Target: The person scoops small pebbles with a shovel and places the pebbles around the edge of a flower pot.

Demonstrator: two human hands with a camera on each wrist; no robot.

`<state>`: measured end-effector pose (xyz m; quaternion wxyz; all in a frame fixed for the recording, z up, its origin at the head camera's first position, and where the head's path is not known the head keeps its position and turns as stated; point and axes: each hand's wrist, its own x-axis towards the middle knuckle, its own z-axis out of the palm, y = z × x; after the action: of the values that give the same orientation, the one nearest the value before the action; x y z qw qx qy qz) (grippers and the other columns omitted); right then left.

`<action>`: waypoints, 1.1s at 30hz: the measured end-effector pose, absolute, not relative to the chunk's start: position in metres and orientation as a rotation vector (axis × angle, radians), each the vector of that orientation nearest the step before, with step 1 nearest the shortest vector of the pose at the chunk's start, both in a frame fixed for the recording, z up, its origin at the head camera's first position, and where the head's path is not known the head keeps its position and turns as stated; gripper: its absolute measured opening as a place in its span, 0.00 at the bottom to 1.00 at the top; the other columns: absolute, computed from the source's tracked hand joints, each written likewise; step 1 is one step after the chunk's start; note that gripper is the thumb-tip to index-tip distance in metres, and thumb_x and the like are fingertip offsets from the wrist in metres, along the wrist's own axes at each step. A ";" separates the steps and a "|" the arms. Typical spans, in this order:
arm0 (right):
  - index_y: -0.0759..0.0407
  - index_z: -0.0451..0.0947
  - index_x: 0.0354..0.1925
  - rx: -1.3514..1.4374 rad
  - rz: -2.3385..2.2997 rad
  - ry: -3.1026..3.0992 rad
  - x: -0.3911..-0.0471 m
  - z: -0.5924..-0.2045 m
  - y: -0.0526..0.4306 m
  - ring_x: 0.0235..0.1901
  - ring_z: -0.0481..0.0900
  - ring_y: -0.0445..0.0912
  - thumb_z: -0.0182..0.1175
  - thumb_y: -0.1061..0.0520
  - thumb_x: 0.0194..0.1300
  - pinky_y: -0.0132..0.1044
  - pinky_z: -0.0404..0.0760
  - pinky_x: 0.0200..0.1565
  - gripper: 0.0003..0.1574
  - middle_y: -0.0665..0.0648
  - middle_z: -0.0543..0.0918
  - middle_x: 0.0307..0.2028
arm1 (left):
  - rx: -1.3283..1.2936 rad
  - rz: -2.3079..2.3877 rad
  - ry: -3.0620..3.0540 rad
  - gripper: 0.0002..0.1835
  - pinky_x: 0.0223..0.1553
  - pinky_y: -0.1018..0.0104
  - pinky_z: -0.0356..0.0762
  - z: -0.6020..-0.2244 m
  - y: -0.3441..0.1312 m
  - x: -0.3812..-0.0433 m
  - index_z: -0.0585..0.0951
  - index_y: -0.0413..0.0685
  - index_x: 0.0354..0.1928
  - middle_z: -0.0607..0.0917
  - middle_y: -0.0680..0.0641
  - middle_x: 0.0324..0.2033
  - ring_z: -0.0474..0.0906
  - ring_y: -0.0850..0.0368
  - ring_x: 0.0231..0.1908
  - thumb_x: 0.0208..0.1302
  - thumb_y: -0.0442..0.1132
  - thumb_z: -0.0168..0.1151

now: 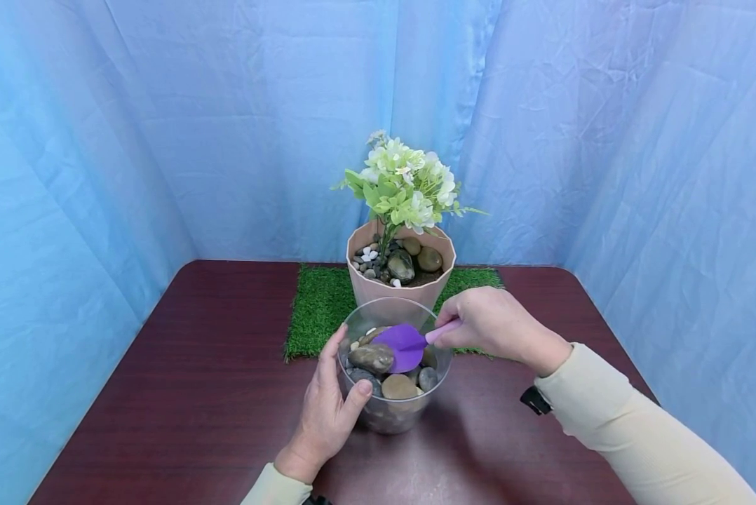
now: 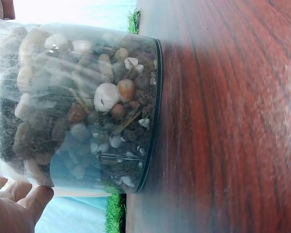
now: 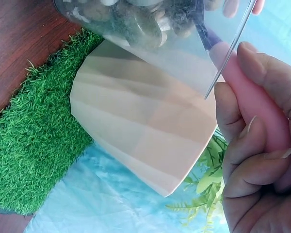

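Observation:
A clear plastic container [image 1: 393, 419] full of stones stands on the table. My left hand [image 1: 326, 410] grips its left side, thumb near the front of the rim and fingers around the outside. With my right hand [image 1: 488, 324] I hold a small trowel by its pink handle [image 3: 262, 107]. Its purple blade [image 1: 405, 348] is inside the container, on top of the stones and beside a large grey-brown stone [image 1: 372, 358]. The blade's tip is hard to make out. Through the container's wall, smaller pebbles [image 2: 106, 97] show lower down in the left wrist view.
Right behind the container, a pale pink faceted flowerpot [image 1: 400, 291] holds white flowers [image 1: 409, 168], green leaves and several stones. It stands on a green artificial-grass mat [image 1: 318, 308]. Light blue curtains [image 1: 277, 126] surround the dark red wooden table [image 1: 214, 379] at the back and sides.

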<state>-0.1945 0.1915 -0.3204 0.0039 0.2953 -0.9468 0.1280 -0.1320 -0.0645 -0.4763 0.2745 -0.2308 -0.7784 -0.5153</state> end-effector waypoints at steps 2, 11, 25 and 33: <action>0.31 0.81 0.22 0.920 0.434 -2.973 -0.194 -0.321 0.190 0.19 0.70 0.35 0.70 0.38 0.54 0.33 0.71 0.22 0.08 0.32 0.72 0.13 | -0.621 -1.388 -2.090 0.41 0.66 0.61 0.62 -0.477 -0.065 -0.132 0.52 0.42 0.74 0.68 0.40 0.66 0.68 0.42 0.64 0.68 0.54 0.56; 0.32 0.82 0.22 0.878 0.512 -2.977 -0.190 -0.327 0.181 0.19 0.71 0.34 0.70 0.37 0.53 0.33 0.71 0.22 0.08 0.31 0.74 0.14 | -0.618 -1.388 -2.099 0.41 0.68 0.66 0.57 -0.477 -0.064 -0.133 0.52 0.42 0.74 0.64 0.42 0.69 0.62 0.44 0.68 0.68 0.54 0.56; 0.32 0.82 0.23 0.793 0.572 -3.008 -0.182 -0.331 0.173 0.20 0.72 0.35 0.67 0.36 0.56 0.35 0.71 0.23 0.09 0.31 0.76 0.18 | -0.614 -1.380 -2.095 0.42 0.68 0.66 0.57 -0.477 -0.065 -0.132 0.52 0.42 0.74 0.65 0.42 0.69 0.63 0.42 0.66 0.68 0.56 0.55; 0.29 0.83 0.25 0.734 0.630 -3.034 -0.172 -0.332 0.177 0.24 0.75 0.34 0.66 0.33 0.56 0.34 0.74 0.27 0.09 0.29 0.78 0.20 | -0.605 -1.372 -2.104 0.42 0.68 0.67 0.57 -0.477 -0.065 -0.132 0.52 0.43 0.74 0.64 0.41 0.69 0.63 0.44 0.67 0.68 0.56 0.55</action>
<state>-0.1722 0.1771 -0.3317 -0.0214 0.2306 -0.9525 0.1979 -0.1323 -0.0648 -0.4775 0.2753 -0.2251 -0.7830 -0.5104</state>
